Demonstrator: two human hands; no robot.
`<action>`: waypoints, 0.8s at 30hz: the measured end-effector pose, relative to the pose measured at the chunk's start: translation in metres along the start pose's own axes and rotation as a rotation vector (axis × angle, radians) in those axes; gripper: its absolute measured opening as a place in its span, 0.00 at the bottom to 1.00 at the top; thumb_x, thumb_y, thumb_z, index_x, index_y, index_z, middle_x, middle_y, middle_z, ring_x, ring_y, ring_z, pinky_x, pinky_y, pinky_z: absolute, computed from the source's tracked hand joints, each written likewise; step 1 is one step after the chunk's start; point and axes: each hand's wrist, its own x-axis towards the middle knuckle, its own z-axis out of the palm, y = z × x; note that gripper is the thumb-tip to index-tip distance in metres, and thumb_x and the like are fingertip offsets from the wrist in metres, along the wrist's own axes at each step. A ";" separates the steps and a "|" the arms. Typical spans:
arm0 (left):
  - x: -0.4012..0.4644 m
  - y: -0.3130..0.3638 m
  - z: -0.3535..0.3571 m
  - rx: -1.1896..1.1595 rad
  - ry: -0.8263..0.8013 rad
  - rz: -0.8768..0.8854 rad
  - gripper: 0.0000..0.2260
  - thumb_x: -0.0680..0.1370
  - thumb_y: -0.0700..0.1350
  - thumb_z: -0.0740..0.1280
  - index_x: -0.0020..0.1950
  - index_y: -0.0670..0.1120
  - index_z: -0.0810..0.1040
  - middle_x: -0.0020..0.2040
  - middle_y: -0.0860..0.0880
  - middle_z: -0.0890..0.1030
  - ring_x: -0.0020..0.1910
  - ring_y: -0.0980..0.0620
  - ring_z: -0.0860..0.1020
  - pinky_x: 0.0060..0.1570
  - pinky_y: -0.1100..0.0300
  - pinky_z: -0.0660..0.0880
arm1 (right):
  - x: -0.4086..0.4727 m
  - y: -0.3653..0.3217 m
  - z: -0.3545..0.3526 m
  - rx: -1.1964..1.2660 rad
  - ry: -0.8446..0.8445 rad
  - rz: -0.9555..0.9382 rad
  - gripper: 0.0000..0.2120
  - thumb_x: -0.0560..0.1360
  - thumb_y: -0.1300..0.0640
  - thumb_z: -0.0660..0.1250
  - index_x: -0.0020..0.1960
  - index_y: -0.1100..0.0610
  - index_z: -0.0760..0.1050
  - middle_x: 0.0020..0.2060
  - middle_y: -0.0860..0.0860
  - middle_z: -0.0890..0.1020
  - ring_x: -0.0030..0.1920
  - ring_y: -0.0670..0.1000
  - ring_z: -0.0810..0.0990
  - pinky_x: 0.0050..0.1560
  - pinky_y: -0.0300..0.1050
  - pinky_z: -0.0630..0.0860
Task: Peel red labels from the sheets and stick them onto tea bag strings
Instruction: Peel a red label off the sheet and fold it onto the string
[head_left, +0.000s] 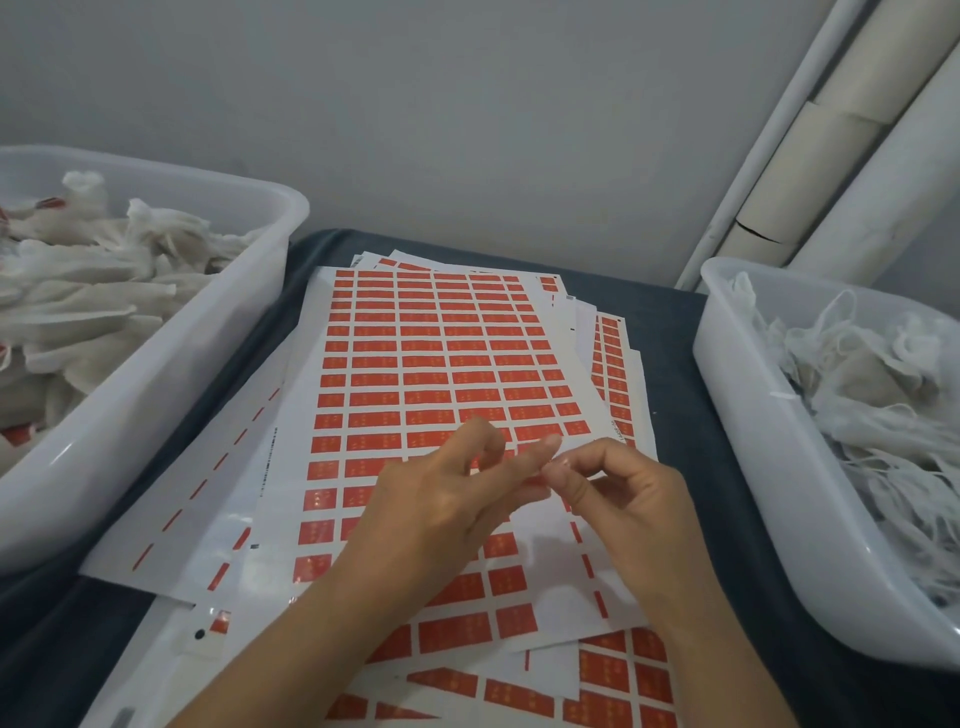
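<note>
A stack of white sheets with rows of red labels (436, 364) lies on the dark cloth between two tubs. The top sheet's lower right part (550, 566) is bare white backing. My left hand (441, 499) hovers over the sheet with its index finger stretched to the right and holds nothing. My right hand (628, 499) meets that fingertip, thumb and forefinger pinched on what looks like a small red label, mostly hidden by the fingers. White tea bags with strings (872, 395) fill the right tub. Tea bags, some with red tags (93, 291), fill the left tub.
The left white plastic tub (171, 395) and the right white plastic tub (748, 415) flank the sheets closely. Dark blue cloth (675, 332) covers the table. A grey wall stands behind, with pale pipes (831, 130) at the back right. More label sheets (618, 675) fan out near me.
</note>
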 end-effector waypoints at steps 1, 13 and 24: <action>0.001 0.001 0.000 -0.016 -0.004 -0.012 0.17 0.72 0.46 0.65 0.61 0.50 0.75 0.39 0.47 0.78 0.29 0.57 0.74 0.26 0.70 0.73 | 0.000 0.000 0.000 -0.004 0.006 -0.008 0.07 0.63 0.43 0.65 0.36 0.45 0.75 0.39 0.29 0.79 0.48 0.35 0.76 0.42 0.21 0.70; 0.011 0.019 -0.007 -0.728 0.035 -0.652 0.06 0.63 0.57 0.66 0.35 0.64 0.82 0.33 0.63 0.78 0.39 0.63 0.75 0.32 0.75 0.71 | 0.000 -0.007 0.000 0.231 0.126 -0.050 0.10 0.65 0.47 0.68 0.44 0.48 0.73 0.42 0.35 0.80 0.48 0.41 0.79 0.45 0.27 0.75; 0.014 0.026 -0.017 -1.199 0.033 -0.929 0.11 0.60 0.56 0.68 0.38 0.57 0.85 0.21 0.55 0.72 0.20 0.57 0.62 0.21 0.70 0.62 | -0.005 -0.012 0.015 0.298 0.044 0.011 0.12 0.61 0.45 0.67 0.42 0.47 0.77 0.41 0.29 0.80 0.48 0.33 0.78 0.40 0.22 0.71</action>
